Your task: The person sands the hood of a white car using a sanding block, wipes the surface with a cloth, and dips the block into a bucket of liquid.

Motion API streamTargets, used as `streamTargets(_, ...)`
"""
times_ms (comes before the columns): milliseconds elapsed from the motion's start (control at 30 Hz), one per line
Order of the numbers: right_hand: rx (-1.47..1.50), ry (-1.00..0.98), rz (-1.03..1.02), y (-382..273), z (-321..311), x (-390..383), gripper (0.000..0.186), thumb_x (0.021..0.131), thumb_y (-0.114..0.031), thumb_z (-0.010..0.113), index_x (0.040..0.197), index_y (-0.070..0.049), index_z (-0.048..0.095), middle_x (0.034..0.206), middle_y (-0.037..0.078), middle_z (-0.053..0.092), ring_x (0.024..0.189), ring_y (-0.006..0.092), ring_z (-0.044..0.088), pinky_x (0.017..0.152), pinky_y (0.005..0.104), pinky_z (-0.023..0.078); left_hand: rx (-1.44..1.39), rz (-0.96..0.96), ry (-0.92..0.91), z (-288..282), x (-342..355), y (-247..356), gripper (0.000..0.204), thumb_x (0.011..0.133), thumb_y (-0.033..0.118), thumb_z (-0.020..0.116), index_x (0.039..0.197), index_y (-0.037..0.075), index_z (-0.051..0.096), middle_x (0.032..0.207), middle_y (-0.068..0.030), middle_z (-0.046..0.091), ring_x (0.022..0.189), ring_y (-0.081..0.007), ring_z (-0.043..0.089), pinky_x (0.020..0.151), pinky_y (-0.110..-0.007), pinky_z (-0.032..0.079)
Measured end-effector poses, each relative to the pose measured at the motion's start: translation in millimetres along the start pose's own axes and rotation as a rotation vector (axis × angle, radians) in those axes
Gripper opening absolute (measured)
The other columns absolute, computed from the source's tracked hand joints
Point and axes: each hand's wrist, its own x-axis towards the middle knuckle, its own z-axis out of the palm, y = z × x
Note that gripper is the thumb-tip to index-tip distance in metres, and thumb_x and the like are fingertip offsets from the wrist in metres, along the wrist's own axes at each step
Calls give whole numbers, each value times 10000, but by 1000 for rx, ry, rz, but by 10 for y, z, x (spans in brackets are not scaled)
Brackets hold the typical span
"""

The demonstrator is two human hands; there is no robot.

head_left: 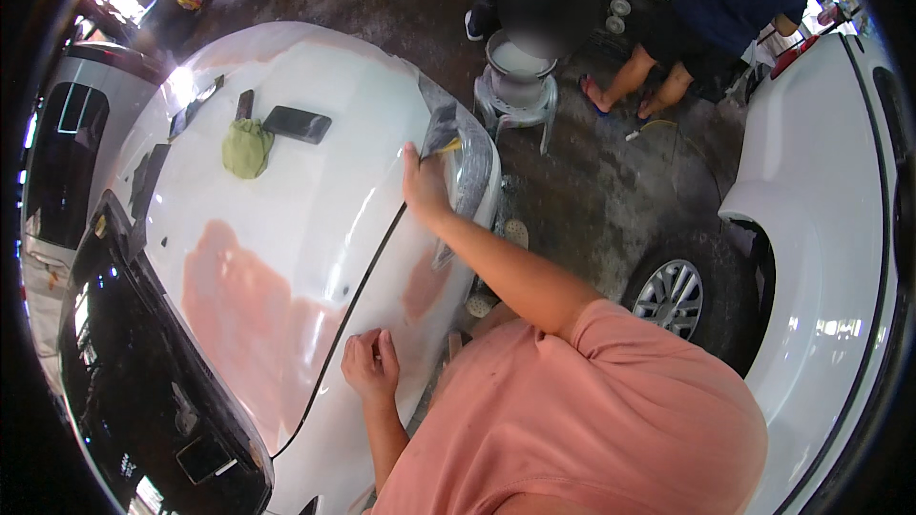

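Note:
Beneath my hands is the white front of a car, with pinkish-red patches [234, 277] on its hood [296, 191]. My right hand [426, 186] lies at the hood's front edge, thumb up. Its fingers curl down beside a dark sheet-like piece [441, 126] with a yellowish edge; they are mostly hidden, and I cannot tell what they grip. Clear film [472, 172] covers the headlight area alongside. My left hand [370, 362] rests on the fender near the black panel gap, fingers loosely curled, nothing visible in them. A crumpled green cloth [248, 150] and a dark flat block [298, 124] lie farther up the hood.
A bucket [520, 55] of whitish liquid sits on a grey stool [515, 105] beyond the bumper. Two people work at the far side, one in dark clothes [739, 0]. Another white car [811, 191] with its wheel [673, 298] stands at right. Dark windshield [134, 391] lies lower left.

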Motion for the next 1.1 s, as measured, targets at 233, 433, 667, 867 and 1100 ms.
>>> streamTargets(233, -65, 47, 4, 210, 135, 63, 816, 1069, -538, 375, 1215, 254, 505, 1309, 490, 474, 1288, 555, 453, 1132, 517, 323, 9, 4, -11, -3, 56, 47, 117, 895, 54, 724, 863, 63, 612, 698, -65, 596, 584, -254, 554, 546, -379, 438)
streamTargets(433, -25, -38, 57, 107, 41, 57, 844, 1069, -534, 380, 1340, 266, 393, 1418, 479, 402, 1383, 540, 385, 1191, 469, 282, 17, 32, 20, 10, 14, 4, 117, 892, 55, 724, 863, 66, 611, 717, -68, 608, 587, -255, 559, 545, -377, 443)
streamTargets(667, 100, 79, 186, 335, -175, 583, 761, 1059, -519, 411, 1304, 198, 481, 1309, 414, 552, 1250, 544, 511, 1097, 519, 376, 49, 36, -38, 13, 134, 119, 92, 900, 50, 717, 886, 47, 626, 726, -78, 607, 601, -252, 570, 537, -372, 439)
streamTargets(867, 165, -84, 267, 386, -1430, 261, 767, 1033, -591, 452, 1352, 97, 564, 1394, 312, 570, 1335, 420, 515, 1130, 419, 367, 127, 56, -106, 431, 849, 535, 101, 915, 55, 686, 1016, 48, 684, 897, -104, 646, 852, -316, 610, 748, -423, 500)
streamTargets(1100, -30, -163, 75, 1106, -3009, 420, 630, 1057, -499, 473, 1362, 47, 550, 1337, 319, 587, 1275, 501, 512, 1070, 460, 389, 303, 126, -295, 1498, 2102, 507, 154, 836, 140, 739, 967, 89, 678, 1006, -96, 644, 1008, -327, 592, 883, -452, 481)
